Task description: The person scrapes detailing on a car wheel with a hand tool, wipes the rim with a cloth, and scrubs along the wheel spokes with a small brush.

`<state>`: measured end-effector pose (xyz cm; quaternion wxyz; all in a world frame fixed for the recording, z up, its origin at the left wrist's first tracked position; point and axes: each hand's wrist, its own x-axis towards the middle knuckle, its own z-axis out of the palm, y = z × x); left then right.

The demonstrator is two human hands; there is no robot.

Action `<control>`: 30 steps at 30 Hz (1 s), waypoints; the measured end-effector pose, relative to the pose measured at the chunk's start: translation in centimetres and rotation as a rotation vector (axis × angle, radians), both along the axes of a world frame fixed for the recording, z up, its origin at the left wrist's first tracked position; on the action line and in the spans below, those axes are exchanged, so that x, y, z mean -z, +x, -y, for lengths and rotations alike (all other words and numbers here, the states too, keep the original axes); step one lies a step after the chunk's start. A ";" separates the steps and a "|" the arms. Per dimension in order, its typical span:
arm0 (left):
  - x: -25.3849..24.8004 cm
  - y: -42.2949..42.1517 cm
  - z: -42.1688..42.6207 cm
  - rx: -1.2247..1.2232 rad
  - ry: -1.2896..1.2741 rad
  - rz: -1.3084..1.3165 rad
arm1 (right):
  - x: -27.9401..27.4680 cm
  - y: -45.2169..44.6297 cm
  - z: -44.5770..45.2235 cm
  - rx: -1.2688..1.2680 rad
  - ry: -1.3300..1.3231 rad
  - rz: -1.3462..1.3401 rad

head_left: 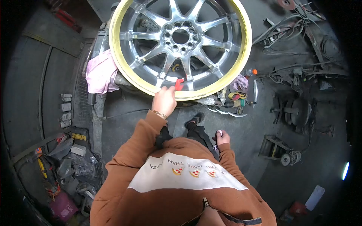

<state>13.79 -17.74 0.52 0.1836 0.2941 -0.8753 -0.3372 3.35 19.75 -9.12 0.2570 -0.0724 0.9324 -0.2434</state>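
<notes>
A polished multi-spoke car wheel rim [166, 37] lies face up in front of me, its outer lip ringed with yellow tape [245, 41]. My left hand [164, 101] is closed at the lip nearest my body, gripping a small red plastic-looking piece [179, 84] that sticks out over the inside of the barrel. Its exact kind is unclear. Down by my right thigh hangs my right hand [222, 137], closed around a small crumpled whitish-pink scrap [220, 132], mostly hidden by the fingers.
A pink cloth [101, 73] drapes left of the wheel. Right of it sit a bottle with an orange cap [252, 72], a tape roll [233, 96] and an air tool [239, 103]. Cables [290, 32] tangle at upper right. A small metal stand [273, 146] occupies the floor.
</notes>
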 end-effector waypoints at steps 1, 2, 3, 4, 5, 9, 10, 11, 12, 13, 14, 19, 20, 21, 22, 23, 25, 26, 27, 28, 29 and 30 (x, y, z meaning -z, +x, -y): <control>-0.5 0.7 0.6 0.009 -0.035 0.123 | 0.0 0.0 0.0 0.042 -0.034 0.017; -0.9 1.4 1.4 0.021 -0.069 0.248 | 0.1 0.0 0.0 0.087 -0.068 0.035; -1.2 2.2 2.2 0.023 -0.067 0.256 | 0.0 0.0 0.2 0.090 -0.071 0.035; -1.3 2.6 2.8 0.031 -0.105 0.308 | -0.1 -0.1 0.1 0.076 -0.077 0.008; -1.6 2.5 2.7 0.049 -0.114 0.291 | -0.3 -0.1 -0.1 0.061 -0.079 -0.019; 0.7 1.5 1.1 0.128 -0.112 0.165 | 0.0 -0.4 -0.2 0.090 -0.003 0.003; 0.6 1.7 1.3 0.128 -0.115 0.164 | -1.1 -0.4 0.6 0.090 -0.002 0.026; 0.4 2.1 1.5 0.054 -0.117 0.183 | -1.7 -0.4 1.0 0.090 0.000 0.048; 0.1 2.3 1.7 -0.019 -0.119 0.201 | -1.1 -0.7 0.8 0.092 -0.003 0.045; -0.4 2.6 1.7 -0.031 -0.115 0.220 | -0.1 -0.8 0.5 0.041 -0.003 -0.022; 0.0 2.4 1.5 -0.029 -0.116 0.221 | 0.7 -0.7 0.0 -0.010 -0.002 -0.085; 1.1 2.1 1.0 -0.024 -0.115 0.122 | -0.2 -0.8 1.5 0.059 0.015 0.050; 0.7 2.4 1.2 -0.068 -0.109 0.143 | 0.0 -0.9 1.4 0.098 0.003 0.081; 0.3 2.5 1.0 -0.069 -0.104 0.149 | 0.1 -0.9 1.2 0.103 0.002 0.081; 0.5 2.2 0.5 -0.065 -0.101 0.151 | 0.1 -0.8 1.1 0.068 0.005 0.039; 0.7 1.6 -0.3 -0.029 -0.084 0.069 | 0.1 -0.7 0.9 0.031 0.007 -0.002; 1.2 0.1 -1.4 0.027 -0.080 -0.030 | 0.0 -0.6 0.9 0.022 0.028 -0.004; 1.2 0.1 -1.3 0.027 -0.082 -0.030 | -0.2 -0.7 1.0 0.011 0.048 -0.010; 1.0 0.5 -0.9 -0.035 -0.076 -0.006 | -0.4 -0.9 1.0 0.008 0.047 -0.010; 0.9 0.8 -0.6 -0.099 -0.072 0.019 | -0.7 -1.2 1.0 0.028 0.041 0.014; 0.6 1.2 -0.5 -0.107 -0.076 0.037 | -0.6 -1.5 0.9 0.045 0.026 0.044; 0.3 1.2 -0.9 -0.110 -0.082 0.041 | -0.4 -1.8 1.0 0.042 0.020 0.049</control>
